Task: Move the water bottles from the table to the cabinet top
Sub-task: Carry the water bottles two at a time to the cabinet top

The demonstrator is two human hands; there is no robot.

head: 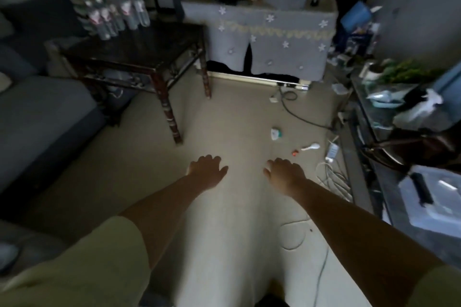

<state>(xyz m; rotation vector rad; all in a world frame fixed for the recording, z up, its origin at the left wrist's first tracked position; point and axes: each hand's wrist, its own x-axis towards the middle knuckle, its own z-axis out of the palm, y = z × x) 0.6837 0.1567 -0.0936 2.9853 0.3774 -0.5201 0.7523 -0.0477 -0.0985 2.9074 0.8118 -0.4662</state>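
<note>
Several clear water bottles (117, 13) with pink labels stand in a cluster at the far left corner of a dark wooden table (149, 50). A cabinet draped in a grey cloth with white flowers (272, 40) stands behind the table to the right, its top crowded with clutter. My left hand (207, 168) and my right hand (283, 172) reach forward over the floor, palms down, fingers relaxed, holding nothing. Both hands are well short of the table and the bottles.
A grey sofa (37, 117) runs along the left. Cables (331, 174), a power strip (291, 85) and small bits of litter (275, 133) lie on the beige floor. A cluttered glass stand (369, 117) and a white box (439, 202) fill the right side.
</note>
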